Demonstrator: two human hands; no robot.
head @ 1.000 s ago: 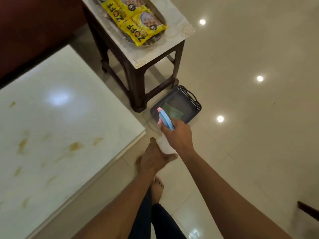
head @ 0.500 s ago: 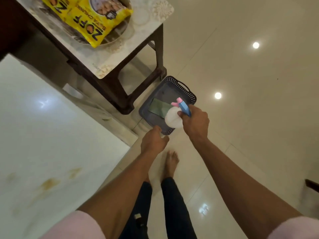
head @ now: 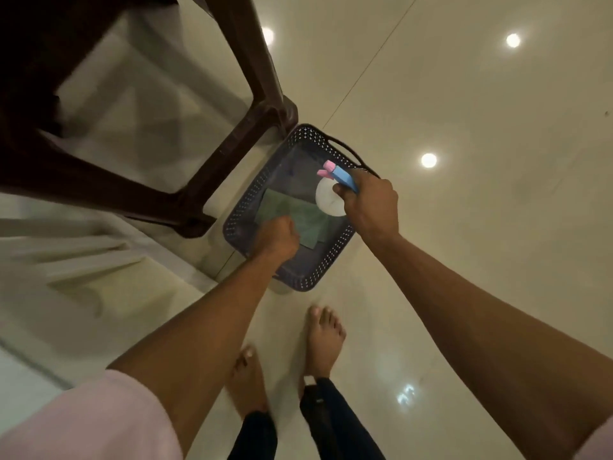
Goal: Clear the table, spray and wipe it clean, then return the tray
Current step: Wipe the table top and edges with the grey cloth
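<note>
the fingers of the left hand [head: 277, 235] are curled into a loose fist pressed down on the near edge of a green cloth [head: 300, 215]; whether they have pinched the fabric cannot be told, since the back of the hand hides them. the cloth lies flat on the bottom of a dark perforated basket [head: 245, 200] standing on the floor [head: 464, 134], and it spreads away from the left hand toward the far right, its longer side running along the basket. just beyond it, the right hand [head: 370, 202] is closed around a spray bottle [head: 335, 182], white body below and blue and pink nozzle pointing up and to the left, held over the basket's right side. the left hand is the nearer one to the cloth, so lifting it likely falls to that hand, pulling up and back toward the person. a dark wooden side table's leg [head: 232, 144] stands just beside the basket's left wall. the worktop to be wiped is barely in view. two bare feet stand near the basket.
</note>
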